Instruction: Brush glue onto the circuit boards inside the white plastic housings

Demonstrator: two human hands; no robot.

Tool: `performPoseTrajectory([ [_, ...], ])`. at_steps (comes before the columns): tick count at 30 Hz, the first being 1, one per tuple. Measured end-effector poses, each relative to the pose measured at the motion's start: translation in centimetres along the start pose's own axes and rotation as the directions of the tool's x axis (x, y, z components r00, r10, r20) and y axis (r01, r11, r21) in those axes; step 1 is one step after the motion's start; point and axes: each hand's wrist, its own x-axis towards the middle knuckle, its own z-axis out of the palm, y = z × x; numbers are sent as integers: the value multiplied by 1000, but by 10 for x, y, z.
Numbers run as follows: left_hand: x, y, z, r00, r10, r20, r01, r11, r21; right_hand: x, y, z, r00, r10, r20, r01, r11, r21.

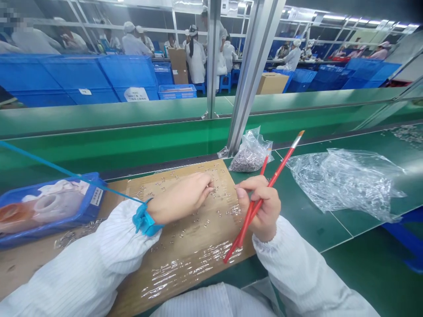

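My right hand (262,202) is closed around two red paintbrushes (280,165), whose bristle ends point up and away from me. Its thumb and forefinger meet at the tips; whether a small part sits between them I cannot tell. My left hand (185,196), with a blue wrist strap (145,220) and cord, is closed in a pinch low over the cardboard sheet (185,251). Whatever its fingertips hold is hidden. Small shiny metal pieces (206,223) lie scattered on the tape-covered cardboard around both hands.
A clear bag of small metal parts (247,154) stands by the metal post (246,83). Right of it lies a crumpled plastic bag (343,180). At left, a blue tray (89,202) holds bottles and white cloth. People in white coats work beyond the frame.
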Motion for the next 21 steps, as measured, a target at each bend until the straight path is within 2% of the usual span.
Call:
performPoseTrajectory([
  [3,4,-12,12,1000,6,8,-7,991,132,-2,2,-2,994,-9,-110,12,1000,28],
  [6,7,-18,21,998,55,38,-64,953,297,-3,3,-2,987,-17,-159,18,1000,4],
  [11,3,-12,45,963,238,122,-265,791,551,-4,3,-1,989,-17,-150,19,1000,13],
  [14,-2,-8,62,930,317,187,-366,742,562,-4,2,-2,992,-23,-125,28,999,43],
  [16,-4,-9,66,922,327,206,-386,750,536,-4,1,-3,995,-33,-98,39,998,53],
  [21,1,-12,51,950,211,229,-292,856,427,-3,1,-7,997,-44,-57,48,996,72],
])
